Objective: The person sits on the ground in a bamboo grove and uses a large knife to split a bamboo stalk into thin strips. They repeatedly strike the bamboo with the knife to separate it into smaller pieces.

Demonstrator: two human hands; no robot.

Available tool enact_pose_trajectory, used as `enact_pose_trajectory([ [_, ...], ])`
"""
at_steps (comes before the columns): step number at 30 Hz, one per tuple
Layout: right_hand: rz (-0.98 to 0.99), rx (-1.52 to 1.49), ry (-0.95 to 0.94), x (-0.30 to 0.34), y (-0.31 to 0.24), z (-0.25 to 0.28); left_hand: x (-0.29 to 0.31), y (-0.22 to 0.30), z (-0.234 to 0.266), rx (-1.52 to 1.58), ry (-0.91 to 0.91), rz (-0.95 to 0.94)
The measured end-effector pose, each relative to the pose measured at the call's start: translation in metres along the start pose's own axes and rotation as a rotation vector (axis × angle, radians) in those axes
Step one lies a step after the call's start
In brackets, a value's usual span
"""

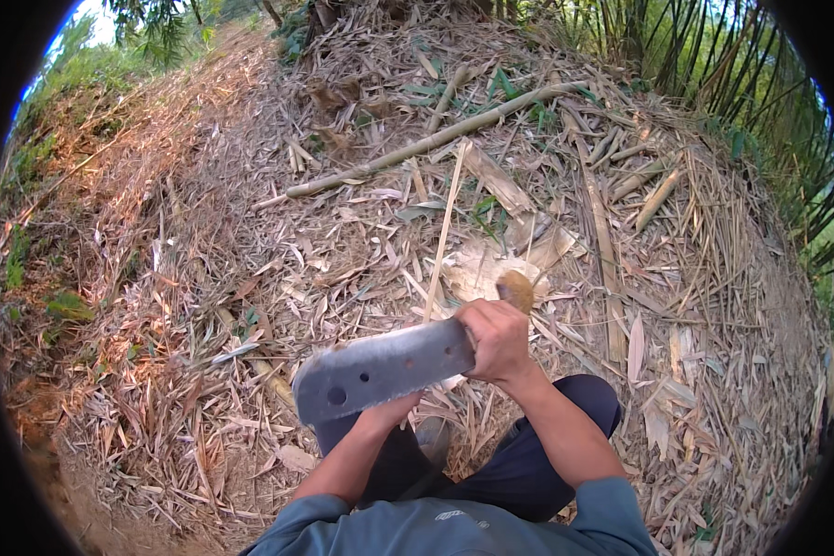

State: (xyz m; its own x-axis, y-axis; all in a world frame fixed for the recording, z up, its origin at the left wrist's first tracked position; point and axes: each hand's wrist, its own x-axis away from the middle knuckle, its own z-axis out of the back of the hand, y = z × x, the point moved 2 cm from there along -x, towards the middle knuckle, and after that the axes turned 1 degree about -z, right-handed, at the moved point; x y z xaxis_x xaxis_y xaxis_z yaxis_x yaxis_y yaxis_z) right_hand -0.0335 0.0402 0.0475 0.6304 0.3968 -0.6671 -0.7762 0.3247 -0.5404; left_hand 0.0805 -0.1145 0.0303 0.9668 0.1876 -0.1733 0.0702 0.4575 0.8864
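A broad grey cleaver [389, 369] with several round holes lies across the view in front of my lap, its blade pointing left. My right hand [497, 339] is closed around its handle, and the brown wooden handle end [515, 290] sticks out beyond the fist. Behind the blade is my left hand [391, 413], its fingers mostly hidden. A thin pale bamboo strip [446, 232] runs down behind the cleaver, in line with my left hand, which appears to grip its lower part. Just beyond my right hand a pale chopped wood block [477, 269] sits on the ground.
A long bamboo pole [426, 143] lies slantwise beyond the block, with a split wood piece [499, 178] nearer. Dry leaves and bamboo scraps [213, 306] cover the ground. Cut bamboo pieces [658, 199] lie at the right; bamboo stalks [713, 69] stand at the far right.
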Motion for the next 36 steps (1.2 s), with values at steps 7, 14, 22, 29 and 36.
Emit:
enact_pose_trajectory([
  [7,-0.048,0.083,-0.147,0.007,0.019,0.01,-0.005,0.004,-0.004,-0.198,-0.071,-0.152],
  [14,-0.022,0.076,-0.072,0.01,0.056,-0.005,0.009,-0.03,-0.011,-0.786,-0.079,-0.302],
  [22,-0.699,0.066,-0.119,0.0,0.117,0.026,0.041,0.052,-0.009,0.459,-0.238,0.517],
  [29,0.023,0.044,-0.126,-0.002,0.028,-0.009,-0.007,0.002,0.006,0.009,0.0,0.071],
  [36,-0.056,-0.015,-0.204,0.008,0.034,-0.013,0.026,-0.04,-0.003,0.19,-0.013,0.246],
])
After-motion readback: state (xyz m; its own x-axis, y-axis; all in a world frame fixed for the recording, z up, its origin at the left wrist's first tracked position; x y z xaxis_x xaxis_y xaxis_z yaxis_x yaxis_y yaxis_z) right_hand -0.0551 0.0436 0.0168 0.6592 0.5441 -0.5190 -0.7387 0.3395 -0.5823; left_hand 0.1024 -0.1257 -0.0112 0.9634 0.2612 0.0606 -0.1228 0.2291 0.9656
